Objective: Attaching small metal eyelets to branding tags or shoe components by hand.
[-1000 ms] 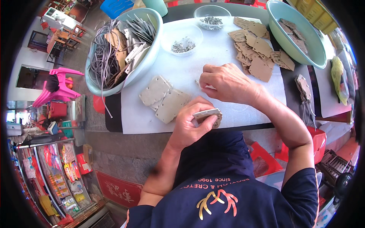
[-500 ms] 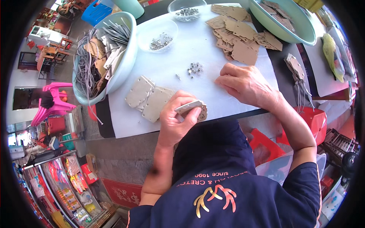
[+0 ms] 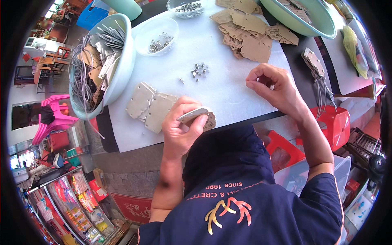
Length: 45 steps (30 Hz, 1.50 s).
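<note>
My left hand [image 3: 181, 126] is closed round a beige flat piece [image 3: 198, 116] with small holes along its edge. It holds the piece tilted over the table's near edge, partly hidden by the fingers. Beside that hand lie several similar pale pieces [image 3: 159, 112], overlapping. To the right, my right hand [image 3: 275, 85] is raised over the white sheet, thumb and forefinger pinched together; anything between them is too small to make out. Small metal rivet-like parts [image 3: 200, 70] lie loose on the sheet between the hands, with a single one [image 3: 181, 80] to their left.
Two clear bowls [image 3: 157, 37] hold small metal parts. At the left, a pale blue basin [image 3: 126, 53] holds grey cords and flat pieces. Brown flat pieces [image 3: 255, 47] are heaped at the back, next to a green basin [image 3: 328, 30]. A corded bundle [image 3: 314, 67] lies at the right.
My right hand has moved right, away from the loose metal parts, and turned so its pinched fingertips point left. The left hand keeps hold of the beige piece. The whole view has shifted slightly.
</note>
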{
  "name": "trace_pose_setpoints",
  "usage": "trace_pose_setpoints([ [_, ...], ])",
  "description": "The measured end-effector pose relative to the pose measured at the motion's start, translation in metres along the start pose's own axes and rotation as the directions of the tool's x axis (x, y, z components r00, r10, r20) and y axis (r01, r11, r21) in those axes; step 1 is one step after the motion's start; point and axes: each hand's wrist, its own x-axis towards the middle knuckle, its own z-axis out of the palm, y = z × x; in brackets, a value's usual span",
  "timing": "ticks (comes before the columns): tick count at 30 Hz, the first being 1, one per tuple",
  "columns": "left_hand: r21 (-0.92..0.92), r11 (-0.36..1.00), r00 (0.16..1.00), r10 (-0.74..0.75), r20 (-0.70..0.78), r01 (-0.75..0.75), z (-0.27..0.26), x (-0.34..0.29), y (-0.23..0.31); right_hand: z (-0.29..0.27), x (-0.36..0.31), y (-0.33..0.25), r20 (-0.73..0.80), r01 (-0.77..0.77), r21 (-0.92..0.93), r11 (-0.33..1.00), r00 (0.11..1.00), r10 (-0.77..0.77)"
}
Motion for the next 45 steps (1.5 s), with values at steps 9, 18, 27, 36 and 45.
trace_pose_setpoints([
  [9, 0.019, 1.0, 1.0, -0.004, 0.007, 0.003, -0.003, -0.001, 0.001, -0.001, 0.004, -0.003, 0.254, -0.286, 0.892, 0.351, 0.958, 0.137],
  [18, 0.034, 0.999, 1.0, -0.02, 0.015, 0.019, -0.002, 0.0, 0.001, 0.012, 0.006, -0.009, 0.322, -0.323, 0.946, -0.008, 0.942, 0.093],
  [27, 0.05, 0.998, 1.0, -0.029, -0.005, 0.029, -0.003, -0.001, 0.001, 0.02, 0.012, -0.005, 0.28, -0.278, 0.953, 0.123, 0.96, 0.0],
  [36, 0.034, 0.999, 0.999, -0.034, -0.007, 0.034, -0.002, -0.002, 0.001, 0.025, 0.018, -0.008, 0.206, -0.19, 0.954, 0.231, 0.977, -0.05],
  [45, 0.06, 0.998, 1.0, -0.006, 0.015, 0.005, -0.001, 0.001, 0.004, 0.031, 0.024, -0.009, 0.193, -0.186, 0.928, 0.323, 0.981, 0.012],
])
